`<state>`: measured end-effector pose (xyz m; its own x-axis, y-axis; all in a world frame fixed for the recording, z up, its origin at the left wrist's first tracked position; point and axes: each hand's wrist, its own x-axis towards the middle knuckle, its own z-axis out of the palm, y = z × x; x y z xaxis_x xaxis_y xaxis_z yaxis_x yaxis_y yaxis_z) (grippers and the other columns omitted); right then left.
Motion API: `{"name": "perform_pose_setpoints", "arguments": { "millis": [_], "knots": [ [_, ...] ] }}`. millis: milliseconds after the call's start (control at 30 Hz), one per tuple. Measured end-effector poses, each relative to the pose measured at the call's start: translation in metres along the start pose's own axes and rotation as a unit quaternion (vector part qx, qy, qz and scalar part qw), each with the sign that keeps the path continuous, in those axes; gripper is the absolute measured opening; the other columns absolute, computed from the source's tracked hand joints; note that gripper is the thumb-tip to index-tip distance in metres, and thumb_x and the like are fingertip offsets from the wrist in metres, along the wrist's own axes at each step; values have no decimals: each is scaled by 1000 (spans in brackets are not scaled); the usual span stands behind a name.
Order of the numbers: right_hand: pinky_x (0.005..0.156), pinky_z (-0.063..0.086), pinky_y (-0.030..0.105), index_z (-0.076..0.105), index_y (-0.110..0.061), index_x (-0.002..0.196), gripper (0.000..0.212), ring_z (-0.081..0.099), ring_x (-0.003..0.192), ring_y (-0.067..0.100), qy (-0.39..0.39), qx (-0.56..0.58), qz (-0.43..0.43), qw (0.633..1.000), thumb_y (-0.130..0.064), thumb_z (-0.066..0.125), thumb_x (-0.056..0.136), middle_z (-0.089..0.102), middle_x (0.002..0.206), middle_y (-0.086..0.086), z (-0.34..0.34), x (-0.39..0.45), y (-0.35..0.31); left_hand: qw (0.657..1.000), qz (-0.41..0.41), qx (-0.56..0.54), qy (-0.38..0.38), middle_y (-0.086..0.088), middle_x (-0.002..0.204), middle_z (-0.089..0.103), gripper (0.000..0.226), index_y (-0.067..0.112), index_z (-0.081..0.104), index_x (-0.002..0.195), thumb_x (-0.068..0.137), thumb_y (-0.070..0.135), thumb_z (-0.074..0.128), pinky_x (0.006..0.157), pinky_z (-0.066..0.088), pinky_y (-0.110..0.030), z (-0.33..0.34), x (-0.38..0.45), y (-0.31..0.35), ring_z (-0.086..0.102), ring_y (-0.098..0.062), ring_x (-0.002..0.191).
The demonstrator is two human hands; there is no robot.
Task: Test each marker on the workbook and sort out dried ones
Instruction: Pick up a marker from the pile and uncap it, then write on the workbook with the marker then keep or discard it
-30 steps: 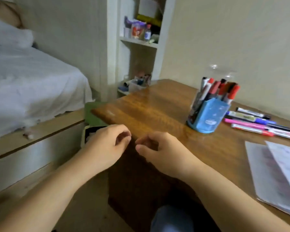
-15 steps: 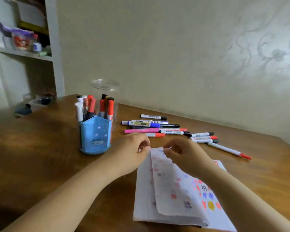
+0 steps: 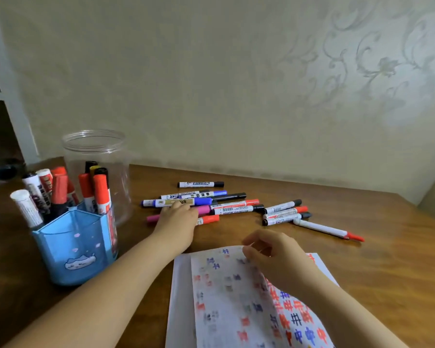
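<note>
Two hands show in my one head view. My left hand (image 3: 177, 218) reaches over the loose markers (image 3: 211, 204) lying on the tabletop (image 3: 387, 259), its fingers (image 3: 180, 205) lying on the pink marker (image 3: 203, 210) and touching the blue one (image 3: 176, 202); I cannot tell whether they have closed on either. My right hand (image 3: 274, 257) sits over the workbook (image 3: 236, 297) near me, its fingers loosely curled at the top edge of a lifted page, seemingly pinching it, though the contact is hard to make out. That page is covered in red, blue and black test marks. More markers lie to the right of the pile, with one white, red-tipped pen (image 3: 328, 230) slanting away on its own. At my left stands a blue pen holder (image 3: 76, 247) stuffed with upright markers, mostly red-capped, and just behind it a clear plastic jar (image 3: 96, 156), open at the top.
</note>
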<state>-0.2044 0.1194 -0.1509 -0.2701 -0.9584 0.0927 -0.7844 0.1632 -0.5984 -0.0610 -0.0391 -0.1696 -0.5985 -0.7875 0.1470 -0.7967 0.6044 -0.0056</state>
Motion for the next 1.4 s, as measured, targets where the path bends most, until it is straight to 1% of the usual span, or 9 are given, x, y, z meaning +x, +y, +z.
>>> {"name": "perform_pose_setpoints", "arguments": {
  "millis": [233, 333, 433, 567, 700, 767, 1067, 1233, 1400],
  "knots": [
    [74, 37, 3, 57, -29, 121, 28, 52, 94, -4, 63, -80, -64, 993, -28, 55, 94, 54, 105, -18, 2, -1, -4, 987, 44, -157, 1, 5, 118, 46, 30, 25, 50, 125, 96, 17, 45, 82, 46, -26, -21, -24, 6, 51, -9, 98],
    [100, 33, 21, 49, -21, 135, 44, 46, 123, 15, 104, -211, -176, 956, -26, 58, 92, 50, 132, -5, 2, -2, -12, 975, 124, -185, 15, 11, 108, 48, 29, 30, 52, 121, 95, 17, 46, 77, 48, -23, -40, -51, 19, 51, -4, 91],
    [89, 44, 35, 56, -11, 121, 30, 56, 107, 27, 80, -268, -248, 928, -21, 53, 93, 61, 114, 7, 4, -8, -21, 970, 160, -178, 51, 12, 97, 48, 15, 27, 54, 109, 96, 25, 46, 67, 39, -18, -49, -73, 37, 49, -2, 85],
    [69, 36, 30, 51, -12, 109, 19, 55, 94, 24, 18, -316, -260, 912, -21, 37, 101, 58, 104, 5, -3, -29, -15, 968, 174, -177, 40, 11, 85, 41, 14, 22, 57, 100, 97, 27, 44, 65, 34, -21, -49, -94, 52, 46, -6, 81],
    [36, 32, 25, 52, -19, 73, 32, 49, 42, 13, 45, -332, -287, 898, -36, 36, 94, 54, 58, -7, -9, -50, -2, 950, 225, -215, 2, 8, 87, 55, 18, 18, 59, 92, 97, 22, 42, 69, 35, -24, -48, -106, 60, 46, -7, 79],
    [31, 28, 23, 53, -21, 71, 33, 42, 35, 10, 57, -327, -301, 894, -38, 36, 92, 50, 52, -10, -13, -56, 4, 948, 237, -213, -19, 4, 93, 59, 21, 17, 59, 91, 98, 20, 40, 69, 33, -22, -48, -108, 65, 43, -6, 75],
    [36, 39, 28, 54, -19, 80, 38, 52, 43, 16, 39, -326, -293, 898, -43, 28, 93, 56, 57, -6, -15, -64, 11, 945, 218, -233, -64, 15, 73, 49, 28, 31, 46, 71, 98, 27, 42, 65, 39, -21, -50, -115, 75, 49, -6, 71],
    [75, 48, 34, 55, -14, 107, 26, 57, 90, 21, -14, -325, -268, 907, -32, 38, 97, 61, 101, 3, -18, -59, 3, 959, 219, -177, -28, 2, 103, 59, 13, 22, 49, 106, 93, 23, 47, 71, 39, -29, -55, -118, 71, 53, -16, 94],
    [74, 49, 35, 46, -18, 119, 25, 56, 85, 17, -72, -279, -201, 936, -31, 43, 98, 60, 106, 1, -22, -62, -11, 972, 208, -106, 4, 2, 105, 60, 25, 24, 38, 119, 95, 27, 44, 68, 36, -28, -56, -120, 72, 55, -18, 95]
  ]
}}
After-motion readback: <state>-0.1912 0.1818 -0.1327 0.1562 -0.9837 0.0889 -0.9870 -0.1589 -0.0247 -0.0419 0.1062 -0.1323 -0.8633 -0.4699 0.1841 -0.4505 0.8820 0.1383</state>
